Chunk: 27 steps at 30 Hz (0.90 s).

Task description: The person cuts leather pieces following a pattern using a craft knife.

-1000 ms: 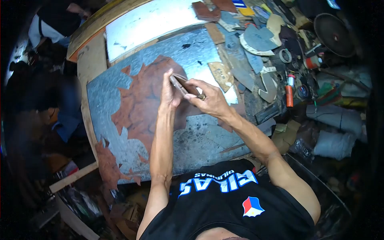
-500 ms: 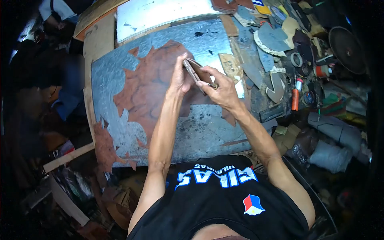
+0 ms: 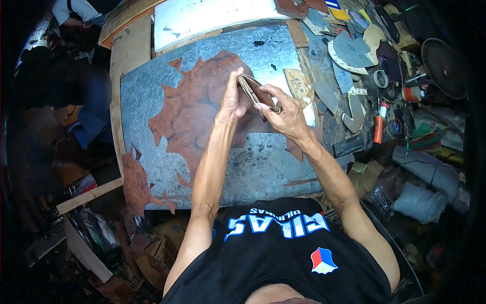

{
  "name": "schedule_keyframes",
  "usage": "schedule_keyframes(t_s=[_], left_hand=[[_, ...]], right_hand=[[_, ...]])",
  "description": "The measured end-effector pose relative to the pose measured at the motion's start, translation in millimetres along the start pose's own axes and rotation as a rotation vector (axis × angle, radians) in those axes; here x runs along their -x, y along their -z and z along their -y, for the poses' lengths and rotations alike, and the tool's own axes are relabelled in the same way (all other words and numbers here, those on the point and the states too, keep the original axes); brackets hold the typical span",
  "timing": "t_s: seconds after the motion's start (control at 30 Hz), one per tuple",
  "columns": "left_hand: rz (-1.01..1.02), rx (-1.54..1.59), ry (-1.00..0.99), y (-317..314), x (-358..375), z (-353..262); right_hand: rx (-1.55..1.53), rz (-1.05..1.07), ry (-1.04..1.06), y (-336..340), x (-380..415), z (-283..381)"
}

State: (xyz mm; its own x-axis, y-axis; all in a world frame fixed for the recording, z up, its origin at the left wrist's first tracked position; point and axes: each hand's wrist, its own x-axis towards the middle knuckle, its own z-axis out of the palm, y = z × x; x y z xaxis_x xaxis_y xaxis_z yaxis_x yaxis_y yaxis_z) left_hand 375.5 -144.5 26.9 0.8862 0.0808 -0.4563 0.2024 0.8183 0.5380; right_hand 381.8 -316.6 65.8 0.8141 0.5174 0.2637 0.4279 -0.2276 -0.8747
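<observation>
Between my two hands is a stack of thin brown leather-like pieces (image 3: 251,91), tilted, with its layered edges facing up. My left hand (image 3: 234,99) is closed on the left side of the stack, fingers mostly hidden behind it. On the other side, my right hand (image 3: 286,114) grips the stack with its thumb and fingers. Underneath, a large irregular brown leather hide (image 3: 190,104) lies on a grey metal sheet (image 3: 136,96) that covers the table. A pale marked template (image 3: 298,85) lies just right of my right hand.
Flat patterns (image 3: 351,49) are piled at the right, near an orange-and-white tube (image 3: 378,129) and a tape roll (image 3: 380,77). A white board (image 3: 202,20) lies along the far side. Leather scraps (image 3: 135,185) hang over the near left edge. Another person's arm (image 3: 68,20) shows at top left.
The whole view has shifted slightly, so the scene sits a little further right. Both hands keep hold of the stack, whose layered edges now show more clearly.
</observation>
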Motion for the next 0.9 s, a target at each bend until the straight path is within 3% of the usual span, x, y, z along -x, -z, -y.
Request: schedule_keyframes(t_s=[0.4, 0.57, 0.9], left_hand=[[0.014, 0.013, 0.004, -3.0, 2.1, -1.1], [-0.002, 0.001, 0.004, -5.3, 3.4, -1.0], [0.005, -0.010, 0.002, -5.2, 2.7, -0.5]], right_hand=[[0.019, -0.006, 0.021, 2.8, 0.1, 2.8], [0.055, -0.040, 0.119, 1.9, 0.7, -1.7], [0.005, -0.004, 0.017, 3.0, 2.0, 0.4]])
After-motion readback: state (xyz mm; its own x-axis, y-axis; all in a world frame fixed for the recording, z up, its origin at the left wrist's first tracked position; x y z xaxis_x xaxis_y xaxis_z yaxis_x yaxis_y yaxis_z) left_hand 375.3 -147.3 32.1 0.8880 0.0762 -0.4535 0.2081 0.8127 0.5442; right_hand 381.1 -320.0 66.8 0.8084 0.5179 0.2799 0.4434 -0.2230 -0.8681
